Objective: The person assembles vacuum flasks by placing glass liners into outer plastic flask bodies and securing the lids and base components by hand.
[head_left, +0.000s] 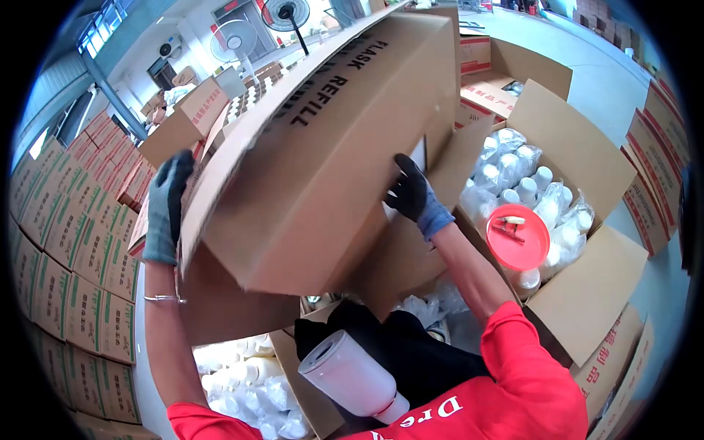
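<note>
A large brown cardboard box (352, 154), marked "FLASK REFILL", is held up tilted in front of me. My left hand (169, 209), in a grey glove, grips its left edge; the fingertips are partly hidden. On the box's right side, my right hand (412, 194) has its gloved fingers curled against the cardboard, beside a white patch. The box's lower flap (235, 301) hangs down. Below it, near my lap, lies a white cylindrical flask-like piece (348, 374) with a narrower end.
An open carton (579, 290) at right contains several plastic-wrapped white bottles (526, 189) and a red round tray (518, 238) with small tools. More wrapped white pieces (257, 392) fill a carton at lower left. Stacked cartons (73, 271) line the left. Fans (286, 13) stand behind.
</note>
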A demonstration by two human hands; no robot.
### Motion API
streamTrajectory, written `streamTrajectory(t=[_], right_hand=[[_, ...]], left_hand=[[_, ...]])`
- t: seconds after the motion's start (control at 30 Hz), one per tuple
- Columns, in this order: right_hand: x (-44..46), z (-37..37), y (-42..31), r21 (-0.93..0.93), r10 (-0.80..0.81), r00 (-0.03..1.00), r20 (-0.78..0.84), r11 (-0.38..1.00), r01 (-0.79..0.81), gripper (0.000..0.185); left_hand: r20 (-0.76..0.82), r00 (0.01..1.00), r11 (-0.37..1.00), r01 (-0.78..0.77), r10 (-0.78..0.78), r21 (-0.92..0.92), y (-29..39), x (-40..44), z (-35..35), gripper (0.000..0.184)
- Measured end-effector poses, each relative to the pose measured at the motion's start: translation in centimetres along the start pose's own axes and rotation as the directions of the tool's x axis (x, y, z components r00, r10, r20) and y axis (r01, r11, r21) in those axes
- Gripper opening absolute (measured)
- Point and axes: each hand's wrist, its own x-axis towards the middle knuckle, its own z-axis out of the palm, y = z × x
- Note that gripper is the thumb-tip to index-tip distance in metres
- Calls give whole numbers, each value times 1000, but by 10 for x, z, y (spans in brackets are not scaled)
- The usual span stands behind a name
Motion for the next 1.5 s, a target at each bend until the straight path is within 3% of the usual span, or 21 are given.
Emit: streamTrajectory(t=[0.07, 0.13, 0.27, 0.33, 0.47, 0.53, 0.6, 0.7, 0.8, 0.83, 0.87, 0.93, 0.97, 1.03, 1.1, 1.13, 1.23, 1.3, 1.33, 1.4, 1.5], right_hand=[[-4, -20, -10, 78, -209, 968, 139, 977, 200, 38], [-29, -39, -41, 47, -327, 945, 21, 944, 326, 39], [-95, -34, -145, -341, -596, 803, 10, 753, 563, 42], [-105, -15, -151, -367, -617, 752, 229, 661, 654, 45], [-113, 37, -150, -258, -626, 472, 621, 405, 877, 50], [-80, 8, -150, -580, -579, 581, 572, 215, 786, 48], [-49, -30, -87, -571, -531, 745, 403, 491, 658, 48], [-36, -67, -8, -856, -570, 673, 471, -112, 505, 43], [-67, -96, -21, -611, -581, 739, 341, 460, 644, 38], [-98, -87, -47, -431, -222, 869, 441, 798, 422, 37], [-127, -72, -60, -548, -9, 861, 508, 768, 331, 38], [-183, -18, -55, -812, 203, 794, 572, 2, 584, 41], [-202, 10, -47, -636, 241, 752, 614, -414, 652, 42], [-189, 39, -53, -446, 56, 592, 804, -601, 663, 50], [-161, 79, -76, -349, -241, 279, 930, -816, 460, 66], [-153, 103, -94, -420, -312, 322, 894, -833, 361, 69], [-101, 100, -122, -505, -314, 434, 844, -736, 451, 55], [-119, 96, -136, -432, -206, 489, 848, -803, 411, 41], [-146, 95, -148, -377, -189, 460, 868, -853, 361, 33], [-190, 68, -182, -575, -334, 501, 798, -670, 469, 28], [-287, 24, -245, -937, -405, 845, 348, -124, 326, 27]], left_hand=[[-274, 944, 947, -244, 183, -208, 13, -15, 14, 42], [-409, 810, 907, -375, 420, 190, 81, -67, 39, 58], [443, 646, 504, -763, 622, 405, 127, -112, 67, 96], [389, 796, 682, -601, 464, 417, 125, -106, 103, 87], [86, 936, 935, -327, 340, -140, 101, -89, 135, 44], [3, 1000, 861, 7, -6, -509, 110, -89, 135, 36], [-149, 847, 812, -417, 510, 409, 102, -85, 140, 41], [-209, 912, 933, -361, 353, -2, 90, -70, 158, 42], [8, 992, 532, 72, -123, -844, 112, -35, 155, 45], [10, 999, 590, 29, -36, -807, 107, -19, 148, 46], [95, 995, 556, 69, 18, -828, 81, 7, 141, 44], [159, 983, 432, 182, -91, -883, 86, 29, 152, 32], [120, 991, 466, 132, -56, -875, 89, 35, 166, 33], [-13, 996, 686, -70, 88, -724, 68, 43, 190, 34], [47, 999, 619, 28, 14, -785, 98, 35, 191, 32], [127, 988, 485, 155, -90, -860, 99, 38, 193, 31], [-120, 948, 806, -315, 296, -501, 92, 29, 173, 36], [-20, 999, 681, -37, 32, -731, 96, 27, 157, 38], [-58, 984, 819, -171, 167, -548, 73, 29, 152, 40], [-129, 896, 896, -437, 425, -77, 29, 35, 143, 45], [53, 998, 900, 64, -45, -431, 45, 41, 164, 47]])
